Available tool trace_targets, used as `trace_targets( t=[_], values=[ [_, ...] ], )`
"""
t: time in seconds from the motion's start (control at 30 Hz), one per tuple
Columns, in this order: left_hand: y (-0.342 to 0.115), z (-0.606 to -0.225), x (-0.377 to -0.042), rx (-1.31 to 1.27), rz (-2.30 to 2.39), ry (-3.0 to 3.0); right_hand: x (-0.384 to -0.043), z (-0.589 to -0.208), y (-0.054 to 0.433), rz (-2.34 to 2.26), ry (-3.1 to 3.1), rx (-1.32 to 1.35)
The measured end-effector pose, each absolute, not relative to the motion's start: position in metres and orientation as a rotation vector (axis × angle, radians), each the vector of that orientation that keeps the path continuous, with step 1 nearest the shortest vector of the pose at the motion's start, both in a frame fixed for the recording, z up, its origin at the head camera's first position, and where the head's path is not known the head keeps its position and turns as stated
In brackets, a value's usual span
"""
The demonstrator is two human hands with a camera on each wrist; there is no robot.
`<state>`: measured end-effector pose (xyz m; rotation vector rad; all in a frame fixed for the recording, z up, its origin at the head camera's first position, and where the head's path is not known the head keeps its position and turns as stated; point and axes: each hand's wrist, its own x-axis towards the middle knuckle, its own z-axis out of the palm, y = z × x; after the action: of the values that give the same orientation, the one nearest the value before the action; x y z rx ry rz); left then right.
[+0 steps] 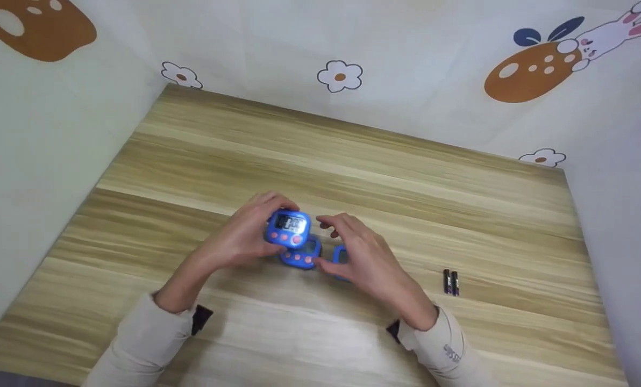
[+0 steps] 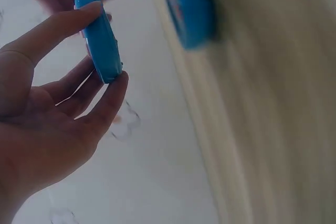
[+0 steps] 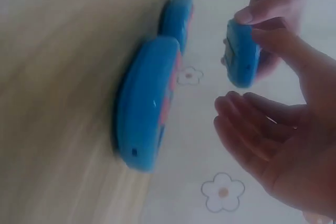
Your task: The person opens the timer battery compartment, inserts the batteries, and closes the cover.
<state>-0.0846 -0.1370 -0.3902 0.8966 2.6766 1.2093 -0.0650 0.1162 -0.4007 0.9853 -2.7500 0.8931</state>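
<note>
My left hand (image 1: 240, 234) pinches a blue digital kitchen timer (image 1: 290, 223) by its sides, thumb on one edge and fingers on the other. Its lit screen and pink buttons face up toward the head camera; the left wrist view shows the timer (image 2: 102, 45) edge-on, raised off the table. Just right of it hovers my right hand (image 1: 371, 258), fingers loosely bent and thumb apart, holding nothing. A second blue timer (image 1: 300, 261) lies on the table, partly covered by the raised one. My right hand hides much of a third timer (image 1: 339, 263).
Two dark small batteries (image 1: 451, 282) lie side by side on the wood-grain table (image 1: 353, 344), right of my right forearm. A pale wall covering (image 1: 417, 70) with printed flowers and a rabbit stands behind the table and along its sides.
</note>
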Motion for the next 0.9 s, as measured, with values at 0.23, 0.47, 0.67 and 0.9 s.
trace_targets(
  t=[0.23,0.47,0.67,0.9],
  values=[
    [-0.179,-0.414,-0.084,0.732,1.169,2.713,-0.066,-0.417,0.106,0.633,-2.888,0.988],
    [-0.186,-0.423,-0.082,0.714,1.087,2.699,-0.067,-0.421,0.103,0.585,-2.927,0.996],
    [-0.17,-0.418,-0.078,0.706,0.904,2.75,-0.067,-0.421,0.104,0.578,-2.914,1.005],
    [-0.133,-0.415,-0.077,0.985,0.752,2.751,-0.069,-0.422,0.104,0.6,-2.906,1.009]
  ],
)
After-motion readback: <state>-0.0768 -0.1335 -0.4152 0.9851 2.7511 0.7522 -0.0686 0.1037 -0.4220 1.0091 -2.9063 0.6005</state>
